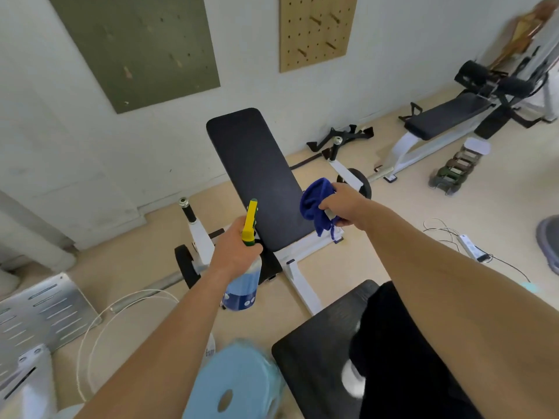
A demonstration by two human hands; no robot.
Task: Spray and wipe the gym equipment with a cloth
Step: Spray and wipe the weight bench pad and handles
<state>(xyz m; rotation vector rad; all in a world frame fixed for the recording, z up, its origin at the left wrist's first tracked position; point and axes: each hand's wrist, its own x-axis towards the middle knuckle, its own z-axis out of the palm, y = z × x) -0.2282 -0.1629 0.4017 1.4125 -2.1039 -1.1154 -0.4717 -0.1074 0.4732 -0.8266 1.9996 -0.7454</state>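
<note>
A black padded bench backrest [254, 164] on a white frame slopes up toward the wall in the middle of the head view. My left hand [234, 249] grips a spray bottle [243, 285] with blue liquid and a yellow-green trigger head, its nozzle pointing at the pad's lower left edge. My right hand [341, 205] holds a bunched blue cloth [316, 204] at the pad's right edge. The cloth hangs over the side of the pad. A black seat pad [317, 355] lies nearer to me, partly covered by my leg.
A second bench [444, 116] stands at the back right beside a rack of dumbbells [456, 170]. A power strip with cables [470, 246] lies on the floor to the right. A blue paper roll [230, 385], a white cable loop [99, 322] and metal plates [39, 313] sit near my feet.
</note>
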